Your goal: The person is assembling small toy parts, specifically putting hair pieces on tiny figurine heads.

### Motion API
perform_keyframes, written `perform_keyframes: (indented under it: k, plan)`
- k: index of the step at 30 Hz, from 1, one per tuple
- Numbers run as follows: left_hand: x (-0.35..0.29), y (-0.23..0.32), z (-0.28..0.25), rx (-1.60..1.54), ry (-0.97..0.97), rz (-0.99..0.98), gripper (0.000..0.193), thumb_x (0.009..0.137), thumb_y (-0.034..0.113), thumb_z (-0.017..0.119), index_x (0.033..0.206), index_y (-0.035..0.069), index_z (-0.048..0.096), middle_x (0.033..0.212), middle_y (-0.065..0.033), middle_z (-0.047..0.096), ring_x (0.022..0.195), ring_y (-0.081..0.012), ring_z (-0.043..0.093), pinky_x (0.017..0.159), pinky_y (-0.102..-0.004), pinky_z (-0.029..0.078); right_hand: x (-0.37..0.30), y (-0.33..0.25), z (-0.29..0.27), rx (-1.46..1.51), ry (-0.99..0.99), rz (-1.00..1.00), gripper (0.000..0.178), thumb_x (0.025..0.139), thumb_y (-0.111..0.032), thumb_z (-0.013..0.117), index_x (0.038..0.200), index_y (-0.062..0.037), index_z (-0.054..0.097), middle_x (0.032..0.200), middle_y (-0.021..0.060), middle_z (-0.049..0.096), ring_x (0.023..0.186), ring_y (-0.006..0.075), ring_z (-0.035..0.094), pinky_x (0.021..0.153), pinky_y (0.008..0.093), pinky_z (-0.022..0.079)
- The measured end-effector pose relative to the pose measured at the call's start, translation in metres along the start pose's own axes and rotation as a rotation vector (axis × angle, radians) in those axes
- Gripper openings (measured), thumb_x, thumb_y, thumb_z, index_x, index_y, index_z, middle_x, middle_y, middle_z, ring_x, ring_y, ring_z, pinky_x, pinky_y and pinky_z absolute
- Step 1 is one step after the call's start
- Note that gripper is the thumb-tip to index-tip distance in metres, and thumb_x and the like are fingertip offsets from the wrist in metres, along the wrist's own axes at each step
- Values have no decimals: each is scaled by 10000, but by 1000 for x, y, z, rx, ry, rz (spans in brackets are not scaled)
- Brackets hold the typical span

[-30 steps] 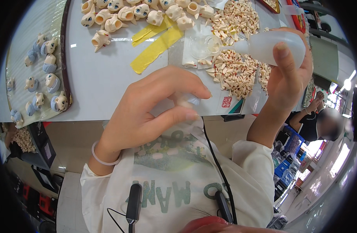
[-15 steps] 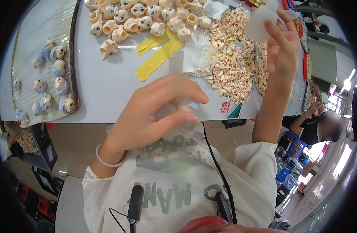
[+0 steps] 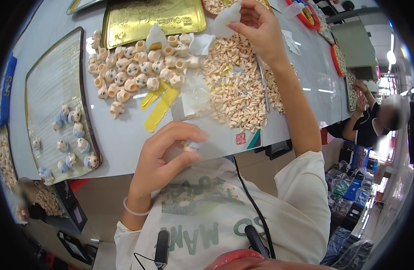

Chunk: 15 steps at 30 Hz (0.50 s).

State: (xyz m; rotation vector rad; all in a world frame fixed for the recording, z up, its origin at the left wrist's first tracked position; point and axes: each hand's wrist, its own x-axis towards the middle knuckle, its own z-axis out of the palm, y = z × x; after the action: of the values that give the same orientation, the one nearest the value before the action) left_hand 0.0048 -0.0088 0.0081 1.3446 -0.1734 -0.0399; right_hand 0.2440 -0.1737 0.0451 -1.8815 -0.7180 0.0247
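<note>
My left hand (image 3: pixel 164 153) is curled over the near edge of the table, fingers and thumb around a small doll figure (image 3: pixel 189 145). Only a pale piece and a blue piece of that figure show; the rest is hidden by the hand. Stretched out at the far side, my right hand (image 3: pixel 263 33) grips a white squeeze bottle (image 3: pixel 227 20) above a big heap of small pale pointed parts (image 3: pixel 234 85). To the left of the heap lie many doll heads (image 3: pixel 126 72), some with painted blue eyes, some showing open hollow ends.
Several blue-and-pale doll figures (image 3: pixel 82 145) stand on a ribbed tray (image 3: pixel 49 85) at the left. A gold tray (image 3: pixel 155 20) sits at the back. Yellow tape strips (image 3: pixel 161 109) and a clear small dish (image 3: pixel 199 96) lie mid-table. Another person (image 3: pixel 373 117) works at the right.
The view has shifted, with the table contents lower in the picture and more of its far side showing. Both hands keep hold of the doll figure and the squeeze bottle.
</note>
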Motion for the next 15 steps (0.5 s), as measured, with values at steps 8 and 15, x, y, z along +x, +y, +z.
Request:
perform_keyframes:
  k: [8,15]
  plan:
    - [2,1,2,-53,23,-33,234,716,13,618,943,-10,566,973,-100,554,929,-191,520,803,-284,405,9,4,-1,-26,60,12,329,678,29,636,982,10,511,866,64,575,800,135,561,711,246,461]
    - [1,1,2,-56,30,-35,237,720,7,615,950,-12,565,977,-104,550,929,-193,519,811,-288,405,-6,-3,-32,-191,-4,-70,312,705,6,626,1002,0,533,913,70,577,856,138,547,767,257,431]
